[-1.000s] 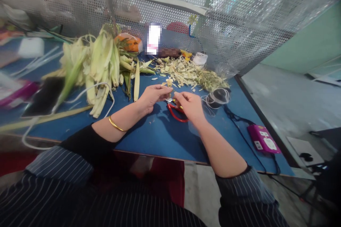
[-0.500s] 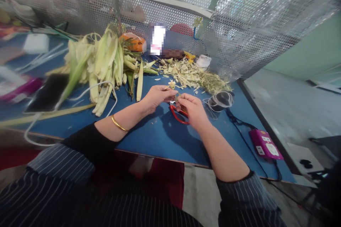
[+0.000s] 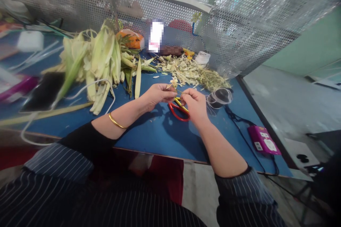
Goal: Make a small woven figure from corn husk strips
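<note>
My left hand point(image 3: 160, 96) is closed, pinching a small pale flower-like piece of corn husk point(image 3: 173, 82) that stands up above the fingertips. My right hand point(image 3: 196, 105) is closed too, its thumb and finger pinched on a thin strand point(image 3: 178, 93) that runs toward the left fingertips. What the strand is made of is too small to tell. Beneath the hands lie scissors with red handles point(image 3: 179, 117), partly hidden by my right hand. Beside them shows a yellow part, and whether it belongs to the scissors I cannot tell.
Corn husks point(image 3: 102, 60) are heaped at the left, and husk scraps point(image 3: 186, 69) spread along the back. A white-cord spool point(image 3: 220, 97) sits right, near a purple power box point(image 3: 263, 140). A dark phone-like device point(image 3: 44, 92) lies left. Perforated mesh point(image 3: 170, 3) bounds the back.
My right hand has moved slightly away from the left, showing the strand between them and more of the scissors and yellow part. The whole view has shifted a little.
</note>
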Demonstrator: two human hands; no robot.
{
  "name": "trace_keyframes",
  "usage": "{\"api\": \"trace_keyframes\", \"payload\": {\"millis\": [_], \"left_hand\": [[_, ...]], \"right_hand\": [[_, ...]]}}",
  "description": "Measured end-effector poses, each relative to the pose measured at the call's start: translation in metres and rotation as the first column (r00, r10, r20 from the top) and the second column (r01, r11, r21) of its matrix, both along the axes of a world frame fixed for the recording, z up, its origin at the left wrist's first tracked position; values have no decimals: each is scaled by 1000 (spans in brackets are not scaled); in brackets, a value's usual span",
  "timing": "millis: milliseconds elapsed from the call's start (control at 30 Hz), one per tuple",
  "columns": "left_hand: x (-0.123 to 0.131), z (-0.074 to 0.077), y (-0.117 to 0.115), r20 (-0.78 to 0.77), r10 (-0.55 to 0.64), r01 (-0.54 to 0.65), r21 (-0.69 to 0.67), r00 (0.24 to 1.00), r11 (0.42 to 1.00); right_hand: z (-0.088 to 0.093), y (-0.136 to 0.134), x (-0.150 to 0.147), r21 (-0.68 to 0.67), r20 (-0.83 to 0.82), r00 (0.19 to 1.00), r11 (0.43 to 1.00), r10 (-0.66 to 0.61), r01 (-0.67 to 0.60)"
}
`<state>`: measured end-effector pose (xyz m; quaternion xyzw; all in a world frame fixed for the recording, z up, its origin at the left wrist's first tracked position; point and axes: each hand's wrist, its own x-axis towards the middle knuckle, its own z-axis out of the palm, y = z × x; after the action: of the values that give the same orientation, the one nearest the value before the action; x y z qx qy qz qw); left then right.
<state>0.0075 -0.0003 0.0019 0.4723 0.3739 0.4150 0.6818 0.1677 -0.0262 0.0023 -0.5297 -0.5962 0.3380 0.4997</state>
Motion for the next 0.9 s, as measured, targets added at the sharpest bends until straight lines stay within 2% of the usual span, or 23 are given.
{"api": "trace_keyframes", "payload": {"millis": [67, 133, 300, 367, 467, 633, 767, 900], "left_hand": [[0, 0, 0, 15, -8, 8, -31, 1000, 999], [-1, -1, 1, 26, 5, -3, -61, 1000, 998], [-1, -1, 1, 5, 41, -40, -76, 999, 996], [0, -1, 0, -33, 43, -44, -59, 999, 997], [1, -3, -2, -72, 41, -42, -18, 997, 999], [4, -6, 0, -108, 53, -48, 55, 993, 997], [5, -1, -1, -136, 49, -34, 110, 989, 993], [2, 6, -2, -129, 13, -2, 86, 992, 996]], "right_hand": [[1, 0, 0, 15, 22, 998, 998, -55, 54], [1, 1, 0, 6, 42, 998, 998, -57, 56], [-2, 2, 0, -63, -60, 992, 991, 113, -117], [-3, 2, 0, -73, -38, 990, 987, 139, -141], [-4, 2, 0, -64, 47, 993, 993, 106, -103], [-3, 3, 0, -62, 33, 995, 994, 95, -93], [-4, 3, 0, -22, 72, 993, 996, 89, -88], [-3, 2, 2, 57, 127, 992, 998, 26, -33]]}}
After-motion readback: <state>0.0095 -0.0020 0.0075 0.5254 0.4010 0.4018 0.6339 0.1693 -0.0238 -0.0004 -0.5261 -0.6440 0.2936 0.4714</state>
